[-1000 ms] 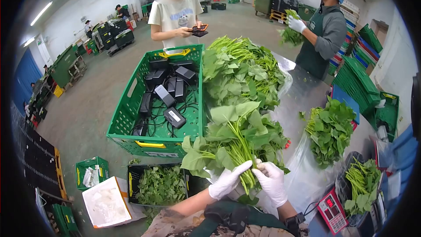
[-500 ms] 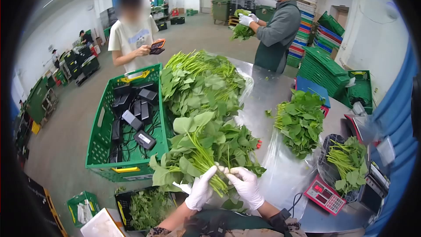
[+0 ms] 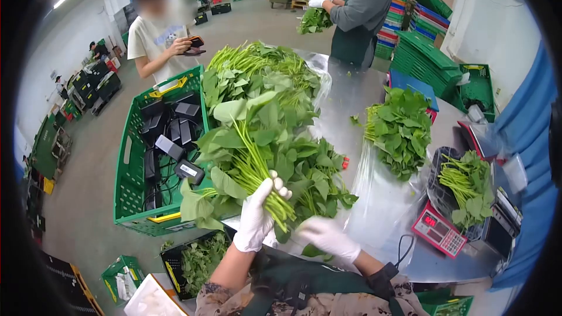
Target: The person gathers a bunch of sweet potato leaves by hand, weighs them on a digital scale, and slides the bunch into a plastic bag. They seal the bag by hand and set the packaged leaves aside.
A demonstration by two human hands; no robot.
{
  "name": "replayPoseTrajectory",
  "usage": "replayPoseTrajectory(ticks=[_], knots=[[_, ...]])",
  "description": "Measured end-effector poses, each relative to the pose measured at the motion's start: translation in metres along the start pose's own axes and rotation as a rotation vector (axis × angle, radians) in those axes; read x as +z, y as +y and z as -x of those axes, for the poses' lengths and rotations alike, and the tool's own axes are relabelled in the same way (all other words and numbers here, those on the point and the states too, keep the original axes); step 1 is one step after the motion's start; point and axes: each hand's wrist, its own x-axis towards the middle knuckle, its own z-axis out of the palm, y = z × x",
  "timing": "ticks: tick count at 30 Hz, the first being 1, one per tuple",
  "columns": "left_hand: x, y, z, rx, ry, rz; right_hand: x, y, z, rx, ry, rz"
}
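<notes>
Metal table (image 3: pixel 350 96) right of green crate (image 3: pixel 129 196). Leaf heap (image 3: pixel 257 76) on table's left side; could tangle with whatever drags over it. Held bunch (image 3: pixel 250 158) near left, leaves overlapping crate's near-right corner in view, might snag there if swung left. Left hand (image 3: pixel 256 217): fingers clamped round stems (image 3: pixel 278 208); a slack grip could drop outer ones. Right hand (image 3: pixel 329 237) just right, blurred, can't tell fingers; a careless brush may knock stems loose.

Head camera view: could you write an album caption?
A gloved left hand grips a bunch of leafy greens near a green crate.
</notes>
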Motion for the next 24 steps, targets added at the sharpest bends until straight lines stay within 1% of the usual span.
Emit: replayPoseTrajectory(ticks=[2, 3, 6, 8, 10, 12, 14, 16, 20, 22, 23, 24], knots=[[0.011, 0.005, 0.002, 0.012, -0.033, -0.070, 0.018, -0.004, -0.003, -0.042, -0.389, 0.173], [0.009, 0.006, 0.000, 0.029, -0.055, -0.117, 0.025, -0.002, -0.003, -0.001, -0.407, 0.138], [0.011, 0.011, 0.003, 0.031, -0.026, -0.173, 0.004, 0.011, -0.013, 0.035, -0.154, 0.127], [0.002, 0.008, 0.004, 0.020, -0.013, -0.163, -0.025, 0.033, -0.017, 0.115, 0.186, 0.002], [-0.006, 0.003, 0.005, 0.003, -0.006, -0.166, -0.053, 0.066, -0.027, 0.407, 0.462, -0.250], [-0.012, -0.003, 0.008, -0.022, -0.001, -0.181, -0.072, 0.109, -0.038, 0.445, 0.655, -0.166], [-0.014, -0.009, 0.008, -0.060, 0.008, -0.171, -0.075, 0.158, -0.047, 0.465, 0.639, 0.001], [-0.014, -0.013, 0.007, -0.102, 0.019, -0.154, -0.077, 0.165, -0.056, 0.517, 0.590, 0.124], [-0.018, -0.021, 0.002, -0.188, 0.000, -0.091, -0.073, 0.167, -0.073, 0.670, 0.409, 0.269], [-0.020, -0.024, 0.000, -0.228, 0.036, -0.077, -0.074, 0.167, -0.078, 0.726, 0.311, 0.334], [-0.021, -0.025, 0.000, -0.243, 0.062, -0.082, -0.075, 0.178, -0.077, 0.674, 0.319, 0.390], [-0.022, -0.026, 0.000, -0.257, 0.087, -0.085, -0.078, 0.184, -0.075, 0.622, 0.396, 0.219]])
